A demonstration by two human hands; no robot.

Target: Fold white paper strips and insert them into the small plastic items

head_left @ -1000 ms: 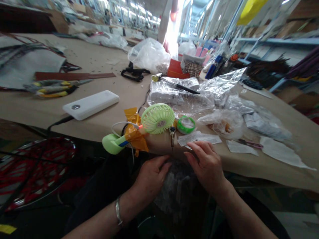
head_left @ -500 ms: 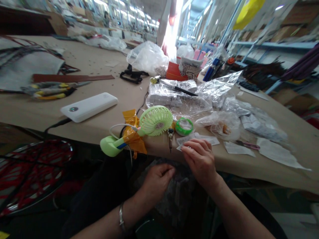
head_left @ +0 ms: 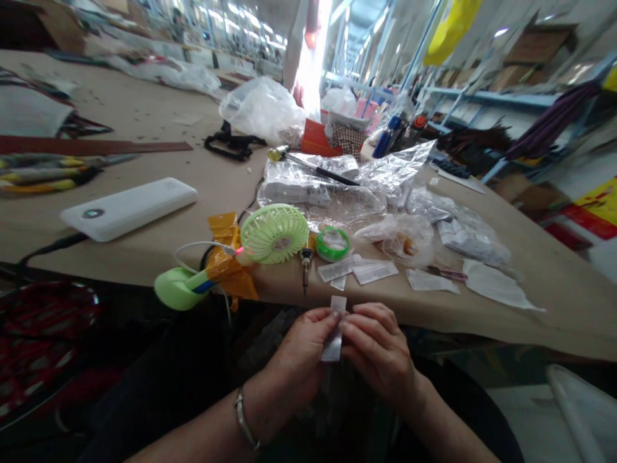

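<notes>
A narrow white strip (head_left: 332, 347), like a paper or fabric label, is held upright just off the table's front edge. My left hand (head_left: 308, 341) pinches it between thumb and fingers. From the other side my right hand (head_left: 378, 344) has its fingers closed against the strip's edge; its fingertips are partly hidden. Beyond the hands, flat white printed strips (head_left: 375, 271) lie on the table. A green round tub (head_left: 332, 244) with white contents sits behind them. Beside it a soldering-iron-like tool (head_left: 305, 263) points its metal tip over the table edge.
A green fan (head_left: 274, 235) is fixed with orange tape (head_left: 232, 260) at the table edge. Left of it lies a white power bank (head_left: 130, 209) with a cable. Clear plastic bags (head_left: 347, 209) cover the middle; pliers (head_left: 48, 172) lie far left. Tweezers (head_left: 448, 274) lie at the right.
My right hand has come back from the strips on the table to meet my left hand. A white strip now shows between them. The head view has shifted to the right.
</notes>
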